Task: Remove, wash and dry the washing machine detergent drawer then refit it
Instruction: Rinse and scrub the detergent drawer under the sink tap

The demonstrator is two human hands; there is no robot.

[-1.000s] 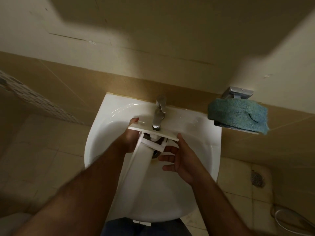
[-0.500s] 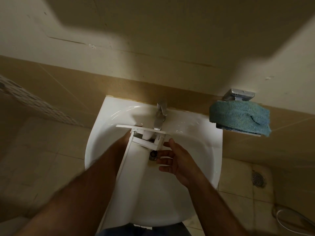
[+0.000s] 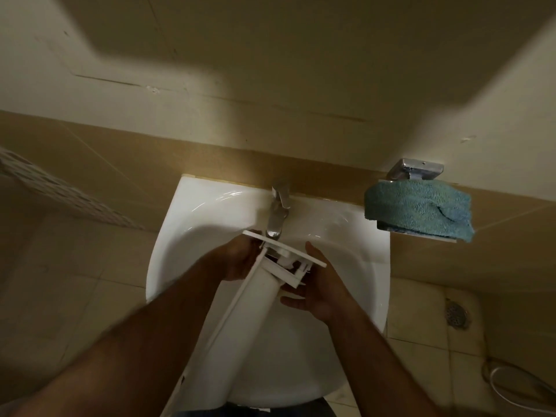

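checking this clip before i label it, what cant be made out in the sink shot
All in the head view:
- Tap: too dim to tell whether water runs.
- Detergent drawer: compartments face away; its near end is cut off by the bottom edge.
- Left hand: fingers hidden behind the drawer, so its grip is unclear.
- Right hand: fingertips hidden by the drawer's front.
- Sink drain: covered by drawer and hands.

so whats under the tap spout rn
The detergent drawer's white front panel sits right under the tap, held over the sink by both hands. The drain is hidden behind the drawer.
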